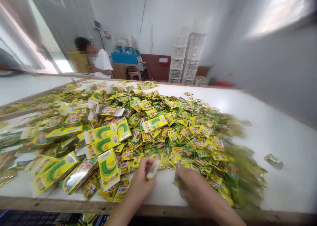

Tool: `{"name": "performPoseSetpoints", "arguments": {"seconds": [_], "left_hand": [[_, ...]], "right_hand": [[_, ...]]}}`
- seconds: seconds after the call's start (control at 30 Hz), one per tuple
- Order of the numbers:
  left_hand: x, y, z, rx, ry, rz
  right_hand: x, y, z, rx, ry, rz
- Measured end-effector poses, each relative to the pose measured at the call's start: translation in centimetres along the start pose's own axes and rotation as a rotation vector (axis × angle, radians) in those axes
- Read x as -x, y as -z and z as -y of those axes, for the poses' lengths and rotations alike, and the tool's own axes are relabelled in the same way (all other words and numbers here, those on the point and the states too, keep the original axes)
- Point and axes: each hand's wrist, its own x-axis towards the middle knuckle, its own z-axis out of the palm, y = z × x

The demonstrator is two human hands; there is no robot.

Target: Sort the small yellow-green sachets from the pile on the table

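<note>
A big heap of small yellow-green sachets (173, 130) covers the white table (272, 133). Flat yellow cartons (108, 168) lie among them on the left. My left hand (140, 183) is near the front edge, fingers closed round a pale sachet (153, 169) that sticks up from the grip. My right hand (190, 184) lies palm down at the heap's near edge, fingers curled onto sachets; what it grips is hidden.
A wooden rim (74, 206) runs along the table's front. A stray sachet (273, 161) lies alone at right. A seated person in a white shirt (102, 62) is at the far left corner. White crates (188, 57) are stacked against the back wall.
</note>
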Motion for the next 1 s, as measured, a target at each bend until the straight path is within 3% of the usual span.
{"name": "performPoseSetpoints", "arguments": {"seconds": [0.1,0.17,0.23,0.33,0.47,0.6,0.67,0.77,0.87,0.93,1.0], "left_hand": [[1.4,-2.6,-0.3,-0.158,-0.067,0.13],[1.4,-3.6,-0.6,-0.299,-0.052,0.136],[1.0,-4.1,-1.3,-0.36,-0.003,0.092],[0.6,-4.4,-2.6,-0.444,0.024,0.011],[0.9,-4.6,-3.4,-0.561,0.027,-0.094],[1.2,-5.2,-3.0,-0.581,-0.005,-0.199],[1.4,-5.6,-2.6,-0.537,-0.046,-0.223],[1.9,-6.2,-2.1,-0.351,-0.062,-0.118],[2.2,-6.2,-1.7,-0.174,0.054,0.02],[2.1,-6.0,-1.7,-0.144,0.13,0.042],[2.0,-5.7,-1.8,-0.138,0.18,0.033]], "right_hand": [[-1.4,1.7,0.6,-0.407,-0.146,-0.307],[-2.0,1.4,1.4,-0.6,-0.193,-0.485],[-2.3,-0.1,2.3,-0.6,-0.208,-0.632],[-2.0,-2.8,3.1,-0.393,-0.175,-0.744],[-1.2,-4.1,2.7,-0.377,-0.202,-0.675],[-1.3,-3.0,2.1,-0.617,-0.297,-0.444],[-1.6,-2.3,2.1,-0.62,-0.276,-0.375],[-2.2,-1.0,2.2,-0.507,-0.167,-0.402],[-2.8,0.4,2.2,-0.459,-0.029,-0.345],[-3.1,0.9,2.1,-0.51,-0.03,-0.354],[-3.3,0.5,2.1,-0.61,-0.096,-0.45]]}}
